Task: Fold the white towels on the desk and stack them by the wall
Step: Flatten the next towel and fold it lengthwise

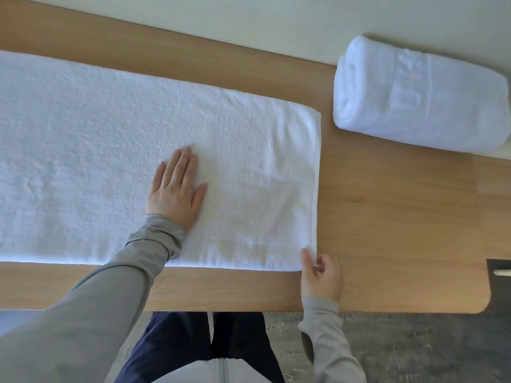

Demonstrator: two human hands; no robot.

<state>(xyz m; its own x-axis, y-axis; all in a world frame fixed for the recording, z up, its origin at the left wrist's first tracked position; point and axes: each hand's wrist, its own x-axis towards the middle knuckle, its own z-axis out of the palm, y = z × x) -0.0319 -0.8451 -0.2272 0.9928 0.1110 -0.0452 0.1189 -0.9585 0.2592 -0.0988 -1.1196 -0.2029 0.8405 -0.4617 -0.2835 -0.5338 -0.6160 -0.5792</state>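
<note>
desk point(387, 217): light wood, runs along the pale wall point(249, 17), takes up most of the view.

long towel point(110, 147): white, spread flat lengthwise in a long strip, running off the left edge of frame. Right end stops short of the desk's right part, near edge lies close to the desk's front edge.

folded towel point(420, 98): already done, chunky bundle up at the right, touching the wall. Looks like the start of the stack.

left hand point(177, 189): flat and spread, palm down on the long towel, gripping nothing, just pinning the cloth near the middle of what shows.

right hand point(320, 275): pinched on the towel's near right corner, thumb on top, fingers point(322, 265) curled beside the hem, so the corner sits right in the pinch.

step, probably: bringing the right end over to the left for the next fold.

how to do it well: keep the flat palm as the hinge line, lift the corner low, match edge to edge before pressing, smooth outward so no ridge gets trapped.

watch out: one corner only in the pinch, so the far right corner could sag and skew the fold.
</note>
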